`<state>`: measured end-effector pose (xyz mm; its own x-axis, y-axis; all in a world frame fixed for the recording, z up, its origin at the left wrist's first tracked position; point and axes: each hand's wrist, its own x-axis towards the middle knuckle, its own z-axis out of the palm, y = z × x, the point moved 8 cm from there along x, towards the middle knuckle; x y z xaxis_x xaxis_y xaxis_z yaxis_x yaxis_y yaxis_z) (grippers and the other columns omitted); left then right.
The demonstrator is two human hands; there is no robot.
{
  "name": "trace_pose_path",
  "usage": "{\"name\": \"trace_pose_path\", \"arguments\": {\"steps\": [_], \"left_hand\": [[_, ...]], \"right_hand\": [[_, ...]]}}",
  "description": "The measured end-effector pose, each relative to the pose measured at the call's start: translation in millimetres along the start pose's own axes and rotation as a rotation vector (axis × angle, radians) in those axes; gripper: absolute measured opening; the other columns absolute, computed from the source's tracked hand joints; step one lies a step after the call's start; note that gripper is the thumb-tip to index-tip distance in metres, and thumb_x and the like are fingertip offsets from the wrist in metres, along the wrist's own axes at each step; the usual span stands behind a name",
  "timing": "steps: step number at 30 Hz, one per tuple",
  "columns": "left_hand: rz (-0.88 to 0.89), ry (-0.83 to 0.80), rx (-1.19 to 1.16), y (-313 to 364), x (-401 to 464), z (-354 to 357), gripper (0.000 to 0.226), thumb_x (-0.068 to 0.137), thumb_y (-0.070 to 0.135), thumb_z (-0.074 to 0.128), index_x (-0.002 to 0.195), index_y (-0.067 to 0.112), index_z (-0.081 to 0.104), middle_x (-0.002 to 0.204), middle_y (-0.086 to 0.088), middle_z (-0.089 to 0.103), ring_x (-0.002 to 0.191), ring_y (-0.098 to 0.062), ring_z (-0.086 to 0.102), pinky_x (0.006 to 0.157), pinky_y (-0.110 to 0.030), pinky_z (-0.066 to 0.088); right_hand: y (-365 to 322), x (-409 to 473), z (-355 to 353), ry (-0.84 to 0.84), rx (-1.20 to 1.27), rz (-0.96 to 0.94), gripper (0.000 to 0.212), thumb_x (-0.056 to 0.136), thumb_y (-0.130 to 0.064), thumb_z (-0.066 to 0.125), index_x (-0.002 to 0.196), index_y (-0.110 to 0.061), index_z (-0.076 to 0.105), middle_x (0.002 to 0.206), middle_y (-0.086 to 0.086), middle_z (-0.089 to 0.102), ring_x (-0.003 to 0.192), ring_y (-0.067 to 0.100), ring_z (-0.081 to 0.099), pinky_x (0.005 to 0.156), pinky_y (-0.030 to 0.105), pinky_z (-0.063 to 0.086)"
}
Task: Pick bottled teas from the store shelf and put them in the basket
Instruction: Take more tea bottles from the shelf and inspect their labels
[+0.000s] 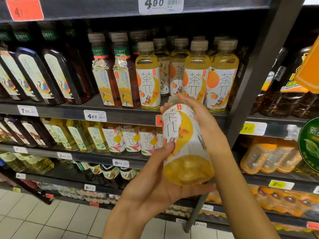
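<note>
Yellow tea bottle [185,142] off shelf [110,112], held mid-air: left hand [155,185] cups base, thumb on label; right hand [198,114] curled round upper part (cap hidden). Next: lower into basket, out of view.

pale yellow tea bottle [185,144], white label with orange crescent; dark brown bottles [57,75] at nine o'clock; red price tag [25,9] at eleven.
</note>
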<state>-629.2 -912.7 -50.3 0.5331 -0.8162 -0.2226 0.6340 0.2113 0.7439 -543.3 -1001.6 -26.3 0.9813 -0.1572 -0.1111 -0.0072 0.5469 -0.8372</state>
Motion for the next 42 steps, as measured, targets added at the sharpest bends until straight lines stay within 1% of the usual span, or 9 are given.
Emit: {"name": "trace_pose_path", "arguments": {"steps": [2,4,14,18,22,27,36,39,42], "left_hand": [[0.033,0.066,0.031,2.2,0.0,-18.9,0.032,0.087,0.028,0.048,0.094,0.004,0.067,0.093,-0.019,0.071,0.106,-0.036,0.062,0.096,-0.044,0.050],[0.097,0.123,0.085,5.9,-2.0,-44.0,0.054,0.072,0.047,0.056,0.116,0.016,0.063,0.110,-0.014,0.071,0.101,-0.029,0.069,0.078,-0.042,0.059],[0.272,0.180,0.043,9.3,9.1,-68.3,0.060,0.063,0.062,0.060,0.112,0.029,0.071,0.117,-0.003,0.070,0.106,-0.019,0.067,0.073,-0.028,0.058],[0.340,0.199,0.148,13.1,14.3,-67.5,0.042,0.070,0.059,0.054,0.102,0.039,0.074,0.114,0.002,0.071,0.106,-0.014,0.067,0.076,-0.023,0.056],[0.502,0.262,0.451,33.3,11.0,-72.2,0.064,0.078,0.062,0.060,0.131,0.027,0.053,0.120,0.007,0.068,0.113,-0.011,0.063,0.084,-0.022,0.053],[0.580,0.328,0.828,32.2,20.9,-67.7,0.087,0.065,0.022,0.086,0.135,0.036,0.036,0.124,0.010,0.059,0.116,-0.009,0.058,0.089,-0.034,0.055],[0.908,0.558,0.839,49.4,13.6,-72.7,0.080,0.066,0.017,0.079,0.119,0.062,0.039,0.123,0.012,0.056,0.115,-0.007,0.056,0.088,-0.022,0.052],[0.905,0.525,0.838,55.5,17.5,-74.1,0.066,0.069,0.021,0.075,0.124,0.044,0.045,0.123,0.001,0.057,0.115,-0.017,0.057,0.090,-0.041,0.053],[0.845,0.466,0.861,53.2,21.6,-74.2,0.065,0.069,0.031,0.076,0.127,0.024,0.048,0.120,0.001,0.059,0.111,-0.013,0.060,0.086,-0.029,0.054]], "right_hand": [[-15.4,8.0,8.6,-0.034,0.032,-0.010,0.023,0.093,-0.027,0.053,0.082,-0.008,0.060,0.069,0.008,0.068,0.067,0.019,0.069,0.068,0.027,0.056],[-29.3,12.2,8.2,-0.041,-0.029,-0.112,0.015,0.089,-0.025,0.058,0.086,-0.011,0.062,0.074,0.008,0.070,0.075,0.024,0.070,0.075,0.031,0.057],[-40.3,-13.7,18.8,-0.167,-0.076,-0.442,0.045,0.092,-0.022,0.053,0.134,-0.006,0.047,0.116,0.014,0.066,0.113,0.030,0.061,0.098,0.042,0.048],[-32.0,-15.3,21.0,-0.162,-0.155,-0.428,0.036,0.091,-0.028,0.054,0.121,-0.009,0.056,0.108,0.013,0.070,0.105,0.030,0.065,0.093,0.043,0.051],[-38.4,-22.4,20.9,-0.131,-0.154,-0.546,0.034,0.090,-0.026,0.060,0.120,-0.012,0.057,0.102,0.008,0.070,0.107,0.031,0.063,0.093,0.045,0.050],[-46.1,-35.4,34.0,-0.204,-0.362,-0.662,0.042,0.080,-0.028,0.066,0.120,-0.020,0.057,0.110,0.013,0.067,0.109,0.029,0.062,0.092,0.043,0.051],[-42.6,-64.7,43.2,-0.571,-0.588,-0.613,0.054,0.065,-0.004,0.078,0.115,-0.017,0.062,0.112,-0.006,0.070,0.117,0.019,0.059,0.096,0.028,0.046],[-41.7,-68.2,47.9,-0.622,-0.613,-0.634,0.054,0.062,-0.001,0.078,0.112,-0.014,0.062,0.109,-0.009,0.069,0.116,0.019,0.060,0.096,0.029,0.046],[-44.6,-70.1,49.3,-0.650,-0.648,-0.666,0.056,0.059,-0.001,0.080,0.110,-0.014,0.062,0.108,-0.009,0.069,0.114,0.020,0.060,0.095,0.031,0.046]]}}
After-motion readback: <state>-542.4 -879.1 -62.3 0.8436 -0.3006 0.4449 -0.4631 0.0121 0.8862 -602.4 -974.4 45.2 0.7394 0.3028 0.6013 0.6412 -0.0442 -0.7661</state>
